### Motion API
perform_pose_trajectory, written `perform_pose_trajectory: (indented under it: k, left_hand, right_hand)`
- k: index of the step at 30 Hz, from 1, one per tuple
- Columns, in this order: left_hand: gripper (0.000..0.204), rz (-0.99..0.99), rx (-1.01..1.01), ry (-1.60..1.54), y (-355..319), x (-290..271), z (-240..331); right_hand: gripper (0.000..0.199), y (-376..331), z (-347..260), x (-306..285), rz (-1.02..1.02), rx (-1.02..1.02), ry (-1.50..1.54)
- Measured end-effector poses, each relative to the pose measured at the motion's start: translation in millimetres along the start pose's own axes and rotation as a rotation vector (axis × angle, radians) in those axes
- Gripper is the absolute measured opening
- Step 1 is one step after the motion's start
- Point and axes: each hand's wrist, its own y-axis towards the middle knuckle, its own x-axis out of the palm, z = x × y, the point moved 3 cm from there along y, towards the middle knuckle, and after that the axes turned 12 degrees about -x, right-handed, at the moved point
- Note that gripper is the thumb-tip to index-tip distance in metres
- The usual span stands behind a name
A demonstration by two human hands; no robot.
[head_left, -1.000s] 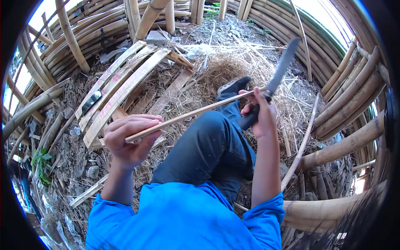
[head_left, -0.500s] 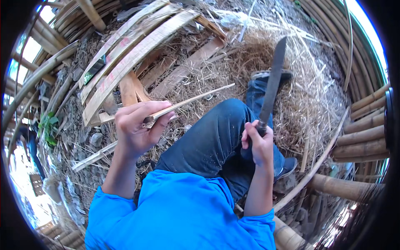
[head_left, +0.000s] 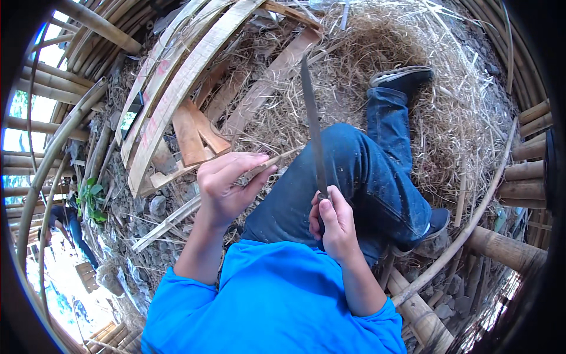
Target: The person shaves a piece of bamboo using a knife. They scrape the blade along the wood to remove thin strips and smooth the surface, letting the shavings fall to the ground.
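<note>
Knife [head_left: 314,127], blade pointing far, is gripped by its handle in the right hand [head_left: 333,223]; to its left, the left hand [head_left: 231,184] pinches a thin wooden strip [head_left: 282,157]. Farther left lie pale wooden slats [head_left: 175,89].

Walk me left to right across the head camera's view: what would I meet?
Green leafy plant, smartphone, left hand, machete, upper dark shoe, bamboo poles at the right edge.

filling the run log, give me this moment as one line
left hand: holding thin strip | right hand: gripping long-bladed knife | knee: bent
</note>
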Motion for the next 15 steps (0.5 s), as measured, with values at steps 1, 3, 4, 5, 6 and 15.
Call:
perform_pose_trajectory:
  k: [1, 3, 4, 5, 6, 15]
  left_hand:
    - [0.018, -0.001, -0.010, 0.012, -2, -1, -3]
    - [0.018, 0.005, -0.008, -0.039, -5, -4, -7]
    - [0.018, -0.009, 0.011, -0.053, -5, -4, -10]
    - [0.018, -0.011, 0.003, -0.045, -6, -5, -12]
    - [0.018, -0.036, 0.028, -0.061, -8, -5, -14]
    - [0.016, -0.066, 0.086, -0.025, -39, -16, -18]
  right_hand:
    - [0.023, 1, 2, 3, -0.008, 0.011, 0.008]
    - [0.025, 1, 7, 9, -0.062, 0.036, -0.047]
    - [0.025, 1, 8, 12, -0.068, 0.045, -0.040]
    - [0.025, 2, 6, 15, -0.103, -0.001, -0.077]
    - [0.026, 2, 5, 19, -0.138, -0.047, -0.113]
    - [0.027, 17, 40, 27, -0.222, 0.030, -0.400]
